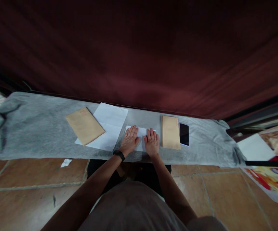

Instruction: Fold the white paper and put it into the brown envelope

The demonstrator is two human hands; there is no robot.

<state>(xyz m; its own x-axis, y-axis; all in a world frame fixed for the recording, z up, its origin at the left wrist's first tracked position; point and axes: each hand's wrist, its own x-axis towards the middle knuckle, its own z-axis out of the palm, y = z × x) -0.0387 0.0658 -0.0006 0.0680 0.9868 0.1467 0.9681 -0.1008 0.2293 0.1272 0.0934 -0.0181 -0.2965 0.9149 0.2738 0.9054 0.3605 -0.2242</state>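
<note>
A white sheet of paper [140, 141] lies on the grey cloth right in front of me, apparently folded. My left hand [129, 140] rests flat on its left part, fingers spread a little, with a dark band on the wrist. On the right part of the same sheet my right hand [151, 142] lies flat, palm down. Neither hand grips anything. To the left, a brown envelope [85, 125] lies tilted over larger white paper [112, 123]. A stack of brown envelopes [171, 132] sits to the right of my right hand.
A dark-screened phone [184, 134] lies beside the envelope stack. The narrow surface is covered with grey cloth [40, 128], against a dark red panel [139, 70]. A white scrap [66, 162] is on the tiled floor. A colourful box [273, 183] stands at the far right.
</note>
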